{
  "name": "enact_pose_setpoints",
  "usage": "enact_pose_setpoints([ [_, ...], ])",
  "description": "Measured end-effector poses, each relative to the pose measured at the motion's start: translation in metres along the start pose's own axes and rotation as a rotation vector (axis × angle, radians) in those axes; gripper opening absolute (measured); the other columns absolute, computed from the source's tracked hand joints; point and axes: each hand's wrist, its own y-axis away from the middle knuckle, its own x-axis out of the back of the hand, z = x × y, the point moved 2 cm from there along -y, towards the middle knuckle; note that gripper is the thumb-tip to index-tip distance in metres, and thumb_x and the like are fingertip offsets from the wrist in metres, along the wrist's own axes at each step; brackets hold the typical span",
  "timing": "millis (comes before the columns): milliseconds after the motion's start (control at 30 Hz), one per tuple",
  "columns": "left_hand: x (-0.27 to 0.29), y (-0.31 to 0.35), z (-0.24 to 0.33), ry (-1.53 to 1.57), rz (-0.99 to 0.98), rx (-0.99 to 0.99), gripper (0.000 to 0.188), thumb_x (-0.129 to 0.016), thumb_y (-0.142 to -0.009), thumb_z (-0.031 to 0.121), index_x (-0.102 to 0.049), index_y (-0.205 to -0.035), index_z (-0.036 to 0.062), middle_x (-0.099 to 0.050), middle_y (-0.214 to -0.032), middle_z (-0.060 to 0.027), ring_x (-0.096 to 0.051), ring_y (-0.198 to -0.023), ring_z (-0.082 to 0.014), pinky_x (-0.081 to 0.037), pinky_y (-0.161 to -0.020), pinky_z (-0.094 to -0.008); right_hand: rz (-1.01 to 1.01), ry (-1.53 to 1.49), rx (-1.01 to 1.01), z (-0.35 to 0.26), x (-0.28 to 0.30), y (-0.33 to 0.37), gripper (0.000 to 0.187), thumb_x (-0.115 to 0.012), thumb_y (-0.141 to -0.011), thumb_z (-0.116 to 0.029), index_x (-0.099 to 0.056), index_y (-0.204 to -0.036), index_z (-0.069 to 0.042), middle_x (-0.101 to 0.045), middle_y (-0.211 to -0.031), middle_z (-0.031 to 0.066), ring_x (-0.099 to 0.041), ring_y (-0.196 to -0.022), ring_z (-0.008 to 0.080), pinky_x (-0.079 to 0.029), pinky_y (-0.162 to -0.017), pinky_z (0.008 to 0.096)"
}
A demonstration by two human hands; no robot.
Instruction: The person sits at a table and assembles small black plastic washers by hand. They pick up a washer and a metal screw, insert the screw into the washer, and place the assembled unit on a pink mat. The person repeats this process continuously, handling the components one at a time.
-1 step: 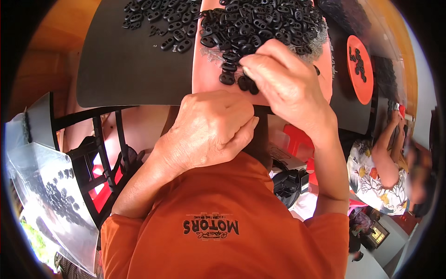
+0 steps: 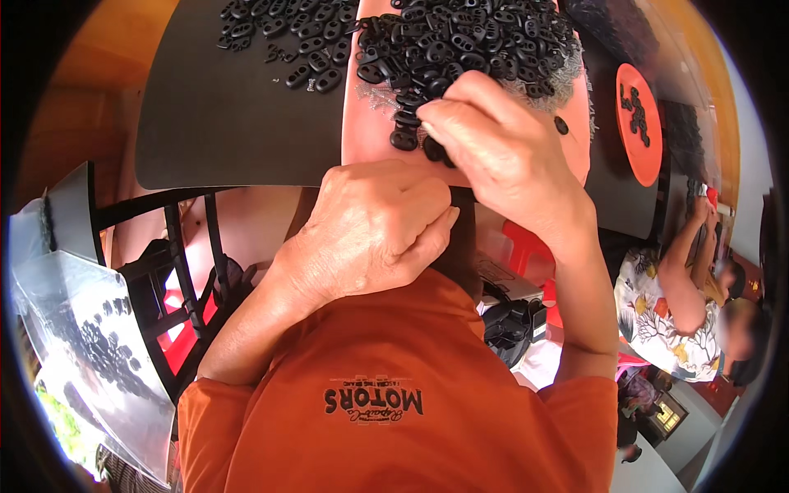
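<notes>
My left hand (image 2: 374,226) is closed in a fist at the near edge of the pink tray (image 2: 362,148); what it holds, if anything, is hidden. Over the tray, my right hand (image 2: 501,144) has its thumb and forefinger pinched together beside a short row of black cord locks (image 2: 403,137). Anything between those fingertips is too small or covered to make out. A large heap of black two-hole cord-lock pieces (image 2: 468,41) fills the far part of the tray. Small metal springs (image 2: 567,70) lie along its right side, and more springs (image 2: 378,96) lie at its left.
More black cord locks (image 2: 312,41) lie on the dark table (image 2: 238,123) left of the tray. An orange plate (image 2: 645,160) with small black parts stands to the right. Clear plastic sheeting (image 2: 90,304) hangs at lower left. Another person (image 2: 670,316) sits at far right.
My right hand has shifted slightly left, and a small round black piece to its right shows more fully. My left hand stays in place.
</notes>
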Motion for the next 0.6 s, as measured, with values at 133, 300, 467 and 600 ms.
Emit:
enact_pose_setpoints([
  [133,0.002,0.001,-0.004,0.037,-0.030,0.030,0.011,-0.066,-0.071,0.003,-0.057,-0.067,0.0015,-0.053,-0.061,-0.0102,-0.053,-0.055,-0.0304,-0.043,-0.049,-0.0387,-0.093,0.170,0.026,-0.004,-0.005,-0.010,0.027,-0.066,-0.064,0.002,-0.060,-0.090,-0.003,-0.057,-0.085,0.0070,-0.061,-0.068,0.0257,-0.048,-0.053,0.0358],
  [300,0.002,0.002,-0.008,0.027,-0.033,0.031,0.011,-0.067,-0.071,0.003,-0.057,-0.067,0.0016,-0.052,-0.061,-0.0101,-0.053,-0.055,-0.0305,-0.043,-0.051,-0.0391,-0.115,0.165,0.046,-0.002,-0.006,-0.011,0.025,-0.066,-0.064,0.001,-0.060,-0.089,-0.002,-0.056,-0.085,0.0067,-0.061,-0.067,0.0252,-0.047,-0.052,0.0360],
  [467,0.001,0.006,-0.010,0.023,-0.045,0.031,0.010,-0.066,-0.072,0.003,-0.057,-0.067,0.0011,-0.052,-0.060,-0.0100,-0.053,-0.055,-0.0308,-0.042,-0.050,-0.0387,-0.153,0.174,0.065,-0.005,-0.007,-0.013,0.023,-0.067,-0.066,-0.002,-0.059,-0.087,-0.003,-0.054,-0.081,0.0064,-0.061,-0.065,0.0256,-0.047,-0.051,0.0369],
  [600,0.004,0.006,-0.008,0.005,-0.063,0.038,0.011,-0.065,-0.073,0.003,-0.057,-0.067,0.0008,-0.052,-0.060,-0.0106,-0.052,-0.054,-0.0310,-0.041,-0.050,-0.0388,-0.213,0.227,0.014,-0.006,-0.005,-0.014,0.019,-0.068,-0.070,-0.004,-0.058,-0.086,-0.003,-0.053,-0.080,0.0069,-0.060,-0.065,0.0271,-0.046,-0.052,0.0384],
])
